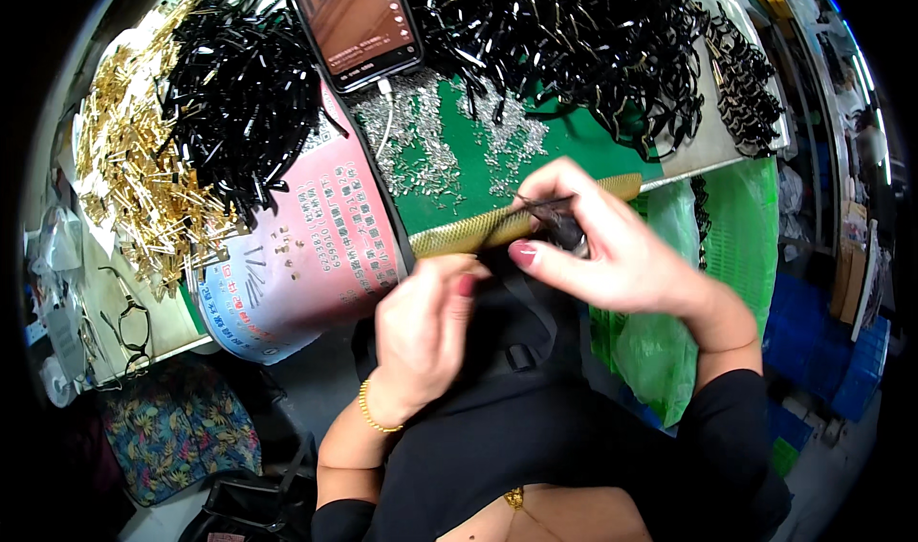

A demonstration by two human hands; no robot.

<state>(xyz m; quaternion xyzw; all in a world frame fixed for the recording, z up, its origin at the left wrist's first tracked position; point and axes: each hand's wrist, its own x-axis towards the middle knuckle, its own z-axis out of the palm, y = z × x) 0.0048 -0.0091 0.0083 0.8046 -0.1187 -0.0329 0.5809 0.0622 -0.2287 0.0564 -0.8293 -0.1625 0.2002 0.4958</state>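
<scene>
My left hand (421, 331), with a gold bracelet at the wrist, is just in front of the table's padded edge. Its thumb and fingers pinch together on something too small and hidden to make out. To its right, my right hand (612, 250) curls its fingers round a dark, shiny object (562, 228), whose kind I cannot tell. Thin dark ends stick out past those fingertips toward the left hand. Behind both hands, a yellow-gold textured strip (449, 237) runs along the edge of the green mat (421, 207). Small silver metal pieces (421, 150) lie scattered on the mat.
Gold metal strips (129, 150) and thin black strips (234, 83) lie heaped at left; another black heap (583, 44) spreads along the back. A phone (359, 21) with a white cable stands between them. Eyeglasses (132, 327) lie far left. A green basket (755, 245) is at right.
</scene>
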